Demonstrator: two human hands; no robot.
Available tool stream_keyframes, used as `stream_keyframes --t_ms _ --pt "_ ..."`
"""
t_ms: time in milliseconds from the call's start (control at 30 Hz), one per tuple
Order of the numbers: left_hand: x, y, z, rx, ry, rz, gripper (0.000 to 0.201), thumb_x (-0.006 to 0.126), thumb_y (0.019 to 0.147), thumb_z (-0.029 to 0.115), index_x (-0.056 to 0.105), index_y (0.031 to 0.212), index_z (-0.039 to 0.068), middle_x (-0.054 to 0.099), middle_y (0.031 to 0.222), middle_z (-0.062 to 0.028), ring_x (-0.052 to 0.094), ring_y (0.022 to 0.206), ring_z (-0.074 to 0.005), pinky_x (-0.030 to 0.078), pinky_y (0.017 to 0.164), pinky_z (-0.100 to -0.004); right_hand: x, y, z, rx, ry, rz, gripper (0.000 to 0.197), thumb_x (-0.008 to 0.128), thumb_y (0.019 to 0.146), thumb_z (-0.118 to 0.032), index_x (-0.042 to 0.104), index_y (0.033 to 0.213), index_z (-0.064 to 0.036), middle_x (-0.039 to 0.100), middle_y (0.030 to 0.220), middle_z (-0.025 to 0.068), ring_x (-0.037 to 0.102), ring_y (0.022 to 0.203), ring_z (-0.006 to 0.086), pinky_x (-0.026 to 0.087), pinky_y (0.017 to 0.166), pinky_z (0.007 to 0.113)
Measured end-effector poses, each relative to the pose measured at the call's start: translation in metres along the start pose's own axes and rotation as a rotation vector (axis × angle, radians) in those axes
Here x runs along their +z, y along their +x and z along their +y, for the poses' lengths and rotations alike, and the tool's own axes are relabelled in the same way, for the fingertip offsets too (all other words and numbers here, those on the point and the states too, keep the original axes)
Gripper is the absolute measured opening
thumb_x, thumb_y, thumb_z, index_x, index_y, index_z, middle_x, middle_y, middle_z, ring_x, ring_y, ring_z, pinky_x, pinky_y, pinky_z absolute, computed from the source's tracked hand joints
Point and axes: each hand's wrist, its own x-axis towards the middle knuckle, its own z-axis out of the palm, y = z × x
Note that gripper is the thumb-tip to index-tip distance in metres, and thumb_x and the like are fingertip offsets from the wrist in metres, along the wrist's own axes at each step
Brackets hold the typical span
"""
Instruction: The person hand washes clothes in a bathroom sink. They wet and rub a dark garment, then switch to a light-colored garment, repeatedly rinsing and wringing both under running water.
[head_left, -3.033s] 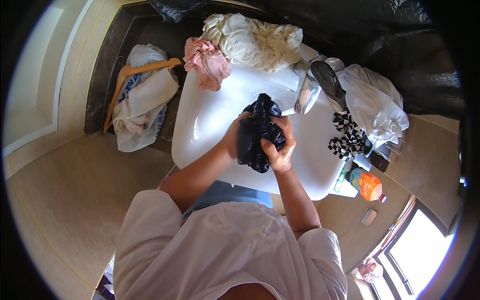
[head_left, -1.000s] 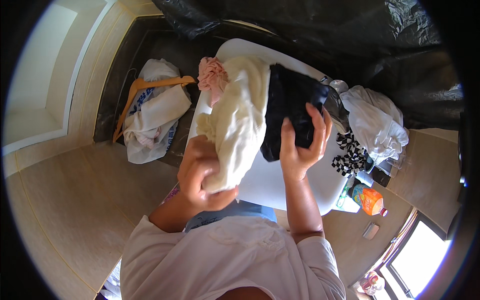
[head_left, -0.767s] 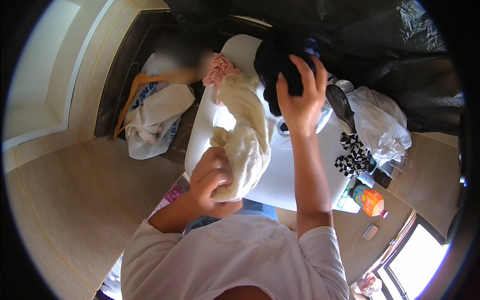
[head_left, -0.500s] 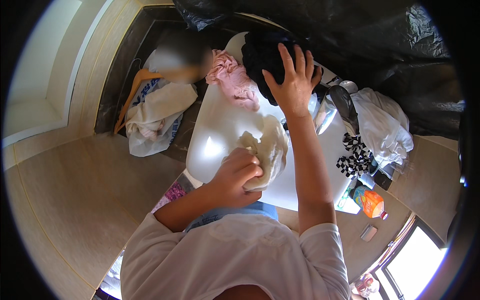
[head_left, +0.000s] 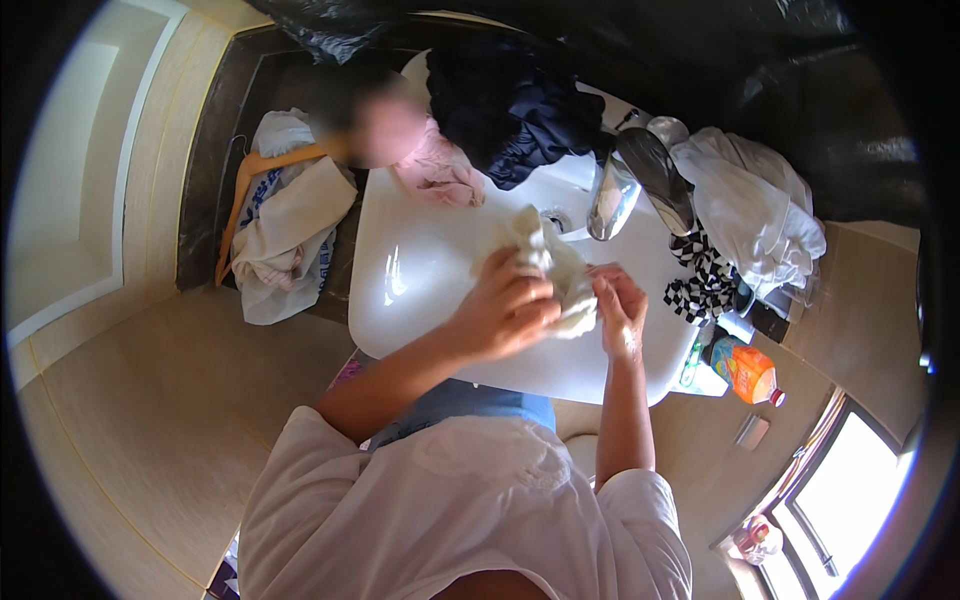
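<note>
A crumpled off-white cloth (head_left: pixel 568 283) hangs bunched between my two hands over the white washbasin (head_left: pixel 415 320). My left hand (head_left: pixel 508 306) is closed around its left side. At the cloth's right edge, my right hand (head_left: pixel 620 303) pinches the fabric between thumb and fingers. Beyond them, a dark navy garment (head_left: pixel 510 110) lies heaped on the far rim of the basin, with a pink cloth (head_left: pixel 445 172) beside it on the left. Just past the off-white cloth, part of the drain (head_left: pixel 556 218) shows.
Right of the basin are a dark shoe-shaped item (head_left: pixel 655 175), a white cloth heap (head_left: pixel 750 205), a black-and-white checkered cloth (head_left: pixel 700 285) and an orange bottle (head_left: pixel 748 372). Left lie a wooden hanger (head_left: pixel 243 200) and a beige cloth (head_left: pixel 290 220) on a plastic bag. Black sheeting (head_left: pixel 700 60) covers the back.
My right hand has left the dark garment and come back to grip the off-white cloth. My left hand, still holding that cloth, has moved slightly farther over the basin.
</note>
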Motion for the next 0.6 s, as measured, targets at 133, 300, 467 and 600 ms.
stream_keyframes --t_ms 133,300,467,600 --pt "0.026 -0.004 -0.027 -0.316 0.205 -0.366 0.066 0.074 0.069 0.040 0.050 0.125 0.016 0.039 0.133 -0.0100 0.034 0.126 -0.0315 0.017 0.104 -0.0578 -0.012 0.023 0.018 -0.157 -0.521 0.190 0.026 0.059 0.087 -0.018 0.060 0.111 -0.0076 0.057 0.109 0.0101 0.051 0.110 0.0273 0.036 0.098 0.043" --pt "0.072 -0.020 -0.071 -0.316 0.389 -0.407 0.050 0.062 0.083 0.035 0.050 0.128 0.019 0.029 0.145 -0.0115 0.022 0.134 -0.0372 0.012 0.106 -0.0587 0.014 0.031 0.059 0.126 -1.316 0.096 0.046 0.047 0.091 -0.039 0.044 0.133 -0.0198 0.018 0.150 0.0111 0.017 0.135 0.0412 0.013 0.104 0.066" --pt "0.103 -0.023 -0.092 -0.316 0.451 -0.441 0.033 0.059 0.083 0.033 0.063 0.107 0.011 0.029 0.145 -0.0133 0.017 0.137 -0.0374 0.010 0.107 -0.0612 0.026 0.041 0.089 -0.060 -1.293 0.032 0.044 0.046 0.088 -0.029 0.048 0.127 -0.0106 0.019 0.149 0.0149 0.011 0.137 0.0420 0.008 0.104 0.067" --pt "0.119 -0.025 -0.102 -0.293 0.541 -0.460 0.033 0.060 0.078 0.028 0.065 0.101 0.006 0.034 0.141 -0.0151 0.020 0.136 -0.0373 0.011 0.107 -0.0602 0.019 0.063 0.125 -0.149 -1.256 0.029 0.048 0.050 0.081 -0.028 0.049 0.125 -0.0094 0.036 0.140 0.0155 0.024 0.132 0.0389 0.018 0.103 0.062"
